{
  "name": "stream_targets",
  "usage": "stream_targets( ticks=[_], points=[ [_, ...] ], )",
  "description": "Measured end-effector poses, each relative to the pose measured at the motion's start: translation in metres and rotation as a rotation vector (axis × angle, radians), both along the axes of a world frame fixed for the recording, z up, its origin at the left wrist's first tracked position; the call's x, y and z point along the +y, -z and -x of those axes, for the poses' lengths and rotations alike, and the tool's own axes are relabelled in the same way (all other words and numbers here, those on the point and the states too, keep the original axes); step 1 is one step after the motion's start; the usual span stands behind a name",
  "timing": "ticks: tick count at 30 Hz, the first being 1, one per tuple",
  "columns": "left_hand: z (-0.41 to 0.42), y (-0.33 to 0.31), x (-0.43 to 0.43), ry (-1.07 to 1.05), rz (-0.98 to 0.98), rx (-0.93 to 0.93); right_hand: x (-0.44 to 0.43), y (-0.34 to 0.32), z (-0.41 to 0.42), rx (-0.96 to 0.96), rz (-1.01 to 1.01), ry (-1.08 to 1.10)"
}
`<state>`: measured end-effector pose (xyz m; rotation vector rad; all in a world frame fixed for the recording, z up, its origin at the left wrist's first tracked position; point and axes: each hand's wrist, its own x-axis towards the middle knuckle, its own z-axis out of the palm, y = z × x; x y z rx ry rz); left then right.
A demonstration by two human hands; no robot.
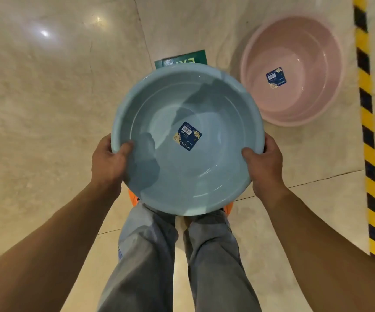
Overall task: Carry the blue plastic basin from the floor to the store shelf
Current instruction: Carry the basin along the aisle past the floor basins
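The left hand grips the near-left rim of a blue plastic basin, thumb hooked over the edge into the bowl and fingers curled out of sight beneath. The right hand clasps the opposite rim the same way, thumb on top. Between them the basin is held off the floor, open side up and roughly level, in front of the person's body and above their grey trousers. A dark blue label is stuck to the inside of its base. A sliver of something orange shows under the basin's near edge. A green sign lies on the floor just beyond the basin's far rim. To the right, a pink basin with a similar label sits on the pale marble floor. A yellow and black striped strip runs along the far right edge.
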<state>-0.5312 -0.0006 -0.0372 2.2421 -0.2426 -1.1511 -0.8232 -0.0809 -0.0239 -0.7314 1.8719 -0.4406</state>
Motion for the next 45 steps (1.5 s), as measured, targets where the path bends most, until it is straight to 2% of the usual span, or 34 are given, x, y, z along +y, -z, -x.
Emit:
stream_targets(
  ticks=[10, 14, 19, 24, 29, 36, 40, 45],
  points=[
    [-0.007, 0.070, -0.002, 0.098, -0.050, 0.028, 0.013, 0.078, -0.005, -0.001, -0.039, 0.019],
    [-0.009, 0.082, -0.003, 0.143, -0.062, 0.016, 0.017, 0.091, -0.001, -0.012, -0.053, -0.027],
    [-0.010, 0.084, -0.009, 0.098, -0.059, 0.088, 0.014, 0.093, 0.001, -0.072, -0.080, -0.004],
    [-0.014, 0.057, -0.018, 0.067, -0.050, 0.087, 0.007, 0.065, 0.005, -0.102, -0.076, 0.054],
    [-0.009, -0.009, -0.040, 0.094, -0.006, 0.079, -0.004, -0.007, 0.014, -0.085, -0.028, 0.104],
    [0.022, -0.096, -0.144, 0.238, 0.053, 0.076, -0.055, -0.099, 0.044, -0.102, 0.041, 0.247],
    [0.057, -0.121, -0.214, 0.359, 0.089, 0.058, -0.089, -0.116, 0.074, -0.078, 0.096, 0.333],
    [0.109, -0.115, -0.283, 0.431, 0.134, 0.014, -0.134, -0.105, 0.110, -0.095, 0.122, 0.420]
  ],
)
